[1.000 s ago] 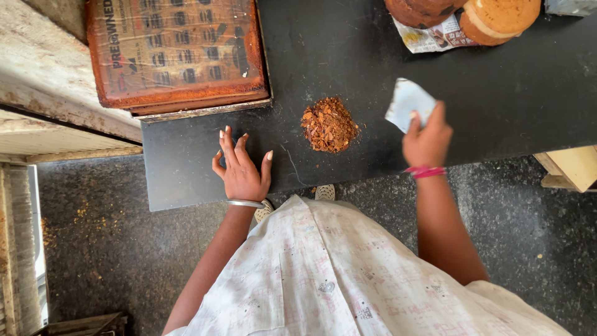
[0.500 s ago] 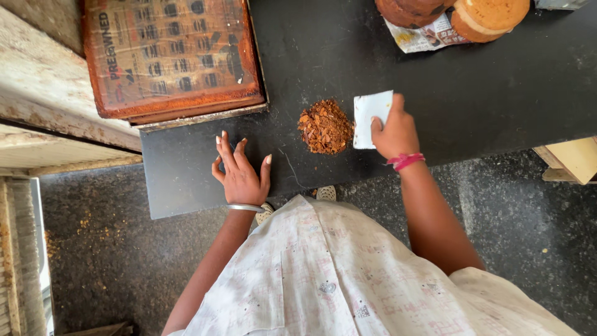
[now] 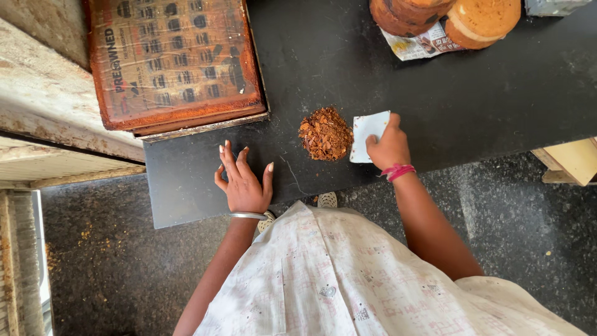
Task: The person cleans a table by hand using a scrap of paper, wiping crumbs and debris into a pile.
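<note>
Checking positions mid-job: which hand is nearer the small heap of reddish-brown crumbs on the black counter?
Right. The right hand holds a white card right beside the heap of reddish-brown crumbs. The left hand lies flat on the black counter, farther off.

It looked like a small bakery's work area. Round sponge cakes stood at the far right of a black table. A worn baking tray lay far left, crumbs between.

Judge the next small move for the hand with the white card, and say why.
Probably a short push of the white card toward the crumb pile. The right hand holds the card on the black counter, its edge right beside the pile, and the left hand lies flat on the other side.
</note>
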